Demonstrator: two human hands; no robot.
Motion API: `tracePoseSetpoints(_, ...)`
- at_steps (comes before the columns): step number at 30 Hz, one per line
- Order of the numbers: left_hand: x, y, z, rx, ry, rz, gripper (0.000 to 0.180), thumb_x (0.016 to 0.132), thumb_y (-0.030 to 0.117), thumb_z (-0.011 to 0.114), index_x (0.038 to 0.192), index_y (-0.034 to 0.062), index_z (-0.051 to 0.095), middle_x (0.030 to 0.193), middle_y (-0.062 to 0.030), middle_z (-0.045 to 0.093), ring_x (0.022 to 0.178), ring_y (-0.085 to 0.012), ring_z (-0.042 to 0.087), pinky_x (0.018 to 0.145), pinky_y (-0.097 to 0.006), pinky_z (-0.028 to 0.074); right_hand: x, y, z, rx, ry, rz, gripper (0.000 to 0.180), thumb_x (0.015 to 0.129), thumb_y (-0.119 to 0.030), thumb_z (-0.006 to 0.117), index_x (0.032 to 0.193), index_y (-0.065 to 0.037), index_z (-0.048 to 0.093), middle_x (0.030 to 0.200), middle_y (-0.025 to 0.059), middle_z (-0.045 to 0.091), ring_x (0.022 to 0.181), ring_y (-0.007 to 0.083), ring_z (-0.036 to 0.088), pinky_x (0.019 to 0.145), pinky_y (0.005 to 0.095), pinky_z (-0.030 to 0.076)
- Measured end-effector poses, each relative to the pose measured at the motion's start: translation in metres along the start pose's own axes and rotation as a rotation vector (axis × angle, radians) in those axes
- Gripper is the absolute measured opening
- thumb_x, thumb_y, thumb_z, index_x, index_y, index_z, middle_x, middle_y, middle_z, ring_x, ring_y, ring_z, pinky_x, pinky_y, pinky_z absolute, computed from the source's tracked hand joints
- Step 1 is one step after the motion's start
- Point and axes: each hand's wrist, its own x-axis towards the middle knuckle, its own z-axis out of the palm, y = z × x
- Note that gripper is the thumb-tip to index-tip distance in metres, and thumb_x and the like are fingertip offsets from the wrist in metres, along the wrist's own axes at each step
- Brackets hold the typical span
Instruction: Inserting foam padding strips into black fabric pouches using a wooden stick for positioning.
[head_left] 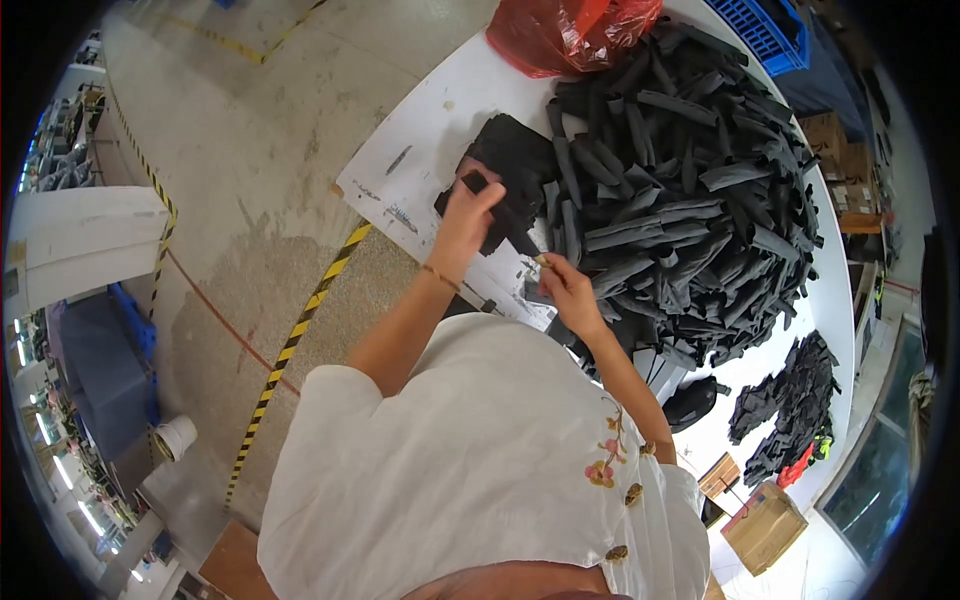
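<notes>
A black strip, apparently cloth [523, 243], stretches toward my right hand [570, 292], which pinches its near end; a small pale spot shows at the fingertips. My left hand [467, 218] is closed on a dark folded piece [474, 182] over a flat stack of black pieces [515, 150]. Whether both hands hold the same piece is hard to tell. The stack lies on the white table [400, 150], near its left corner. Right beside it rises a large heap of curled black pieces [680, 210].
A red plastic bag [560, 40] sits at the table's far edge, with a blue crate [765, 35] to its right. At the near right lie a smaller black pile [795, 410] and a cardboard box [763, 527]. Yellow-black tape [290, 345] marks the floor at left.
</notes>
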Motion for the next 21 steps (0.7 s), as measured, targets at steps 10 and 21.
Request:
tracePoseSetpoints(10,0.016,-0.014,0.039,-0.218,0.477,-0.166,0.024,0.083,0.021,0.071,0.093,-0.0005,0.064,0.069,-0.0076,0.061,0.054,-0.0162,0.056,0.054,-0.032,0.049,-0.008,-0.006,0.029,-0.311,0.227,-0.007,0.015,0.093,-0.012,0.051,0.087,0.001,0.055,0.059,0.0113,0.053,0.051,0.0191,0.052,0.05,0.0331,0.041)
tracePoseSetpoints(21,0.039,-0.032,0.057,-0.128,0.344,-0.17,0.022,0.087,0.025,0.066,0.085,0.0033,0.064,0.051,0.0006,0.048,0.036,-0.0063,0.037,0.037,-0.022,0.026,-0.096,-0.045,-0.023,-0.401,0.167,0.132,0.011,0.092,-0.008,0.052,0.086,0.0,0.056,0.058,0.0132,0.052,0.048,0.0218,0.054,0.048,0.033,0.042)
